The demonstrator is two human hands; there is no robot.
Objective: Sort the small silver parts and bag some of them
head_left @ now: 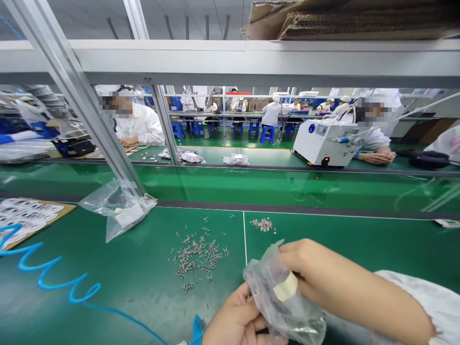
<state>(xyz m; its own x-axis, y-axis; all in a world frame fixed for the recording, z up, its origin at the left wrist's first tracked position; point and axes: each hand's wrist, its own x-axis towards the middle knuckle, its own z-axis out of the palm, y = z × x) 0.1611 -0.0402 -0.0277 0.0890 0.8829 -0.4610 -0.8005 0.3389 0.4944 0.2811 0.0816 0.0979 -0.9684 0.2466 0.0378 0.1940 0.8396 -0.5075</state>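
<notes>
On the far left of the green bench mat (pixel 140 302), a brown board (pixel 66 207) carries rows of white printed labels (pixel 25 213), and a coiled blue air hose (pixel 43 274) runs across the mat just below it. Further right, a crumpled clear plastic bag (pixel 120 211) lies near the bench's back edge, with a white slip inside. Next come loose silver screws (pixel 197 256), scattered in a wide patch, and then a smaller, tighter heap of screws (pixel 263 224) (the parts are too small to identify more exactly). At the bottom centre, the left hand (pixel 233 321) and right hand (pixel 316 273) are close together, both clamped on a second clear plastic bag (pixel 283 302), which sits just right of the scattered screws. The left hand grips it from below, while the right fingers (pixel 305 254) wrap over the top beside a strip of beige tape (pixel 286 286). Across the bench, a co-worker (pixel 138 122) sits at the left, and a white benchtop machine (pixel 323 143) stands to the right.
</notes>
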